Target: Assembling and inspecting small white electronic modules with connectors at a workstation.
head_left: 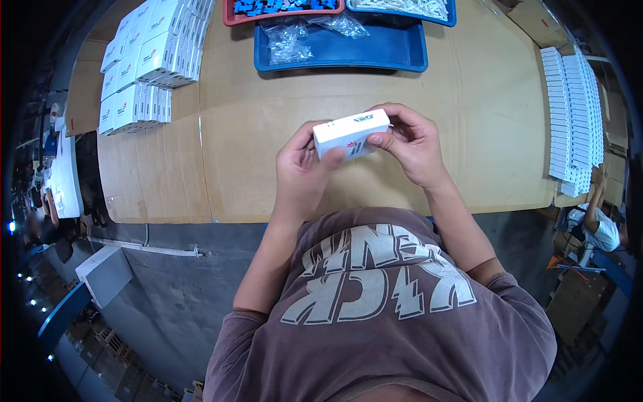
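Note:
Between my two hands, above the near middle of the cardboard-covered table [261, 181], is a small white box [348, 128] with printing on its faces. My left hand [305, 161] grips its left end, with the thumb over the front face. At the right end my right hand [412, 144] holds it, thumb on the front and the fingers behind. What the fingers at the back touch is hidden by the box.
Stacks of white boxes [157, 50] stand at the far left, and taller stacks [568, 114] at the right. A blue tray [341, 67] with clear plastic bags, a red tray [288, 16] of blue and black parts and another blue tray [450, 20] of white pieces lie ahead.

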Available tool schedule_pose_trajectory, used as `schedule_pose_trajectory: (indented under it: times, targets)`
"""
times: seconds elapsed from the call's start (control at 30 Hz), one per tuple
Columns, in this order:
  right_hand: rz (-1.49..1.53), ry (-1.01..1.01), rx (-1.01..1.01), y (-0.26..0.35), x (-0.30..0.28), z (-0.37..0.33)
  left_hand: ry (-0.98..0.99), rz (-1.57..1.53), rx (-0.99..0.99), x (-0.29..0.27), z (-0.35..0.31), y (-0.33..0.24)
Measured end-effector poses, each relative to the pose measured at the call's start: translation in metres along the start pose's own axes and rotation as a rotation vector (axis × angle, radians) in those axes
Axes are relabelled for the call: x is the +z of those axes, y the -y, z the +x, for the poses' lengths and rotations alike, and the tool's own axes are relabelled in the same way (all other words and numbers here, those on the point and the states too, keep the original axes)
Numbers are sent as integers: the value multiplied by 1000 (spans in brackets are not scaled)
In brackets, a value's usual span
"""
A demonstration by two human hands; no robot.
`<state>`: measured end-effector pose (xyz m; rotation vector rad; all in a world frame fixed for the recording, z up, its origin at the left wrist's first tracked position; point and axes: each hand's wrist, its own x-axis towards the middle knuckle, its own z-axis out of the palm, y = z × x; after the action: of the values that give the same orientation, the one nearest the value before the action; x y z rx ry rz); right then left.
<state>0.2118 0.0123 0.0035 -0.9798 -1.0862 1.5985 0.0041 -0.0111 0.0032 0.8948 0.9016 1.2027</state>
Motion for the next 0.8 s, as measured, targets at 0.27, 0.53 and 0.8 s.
schedule_pose_trajectory:
  times: [0.27,0.53,0.8]
  targets:
    - [-27,323,-192,-5,-13,13,299,-374,-515,-31,11,9]
    - [11,50,-5,-10,0,11,-60,-110,-187,-7,14,16]
    - [-114,-21,-65,-12,6,3,-50,63,32,-3,7,25]
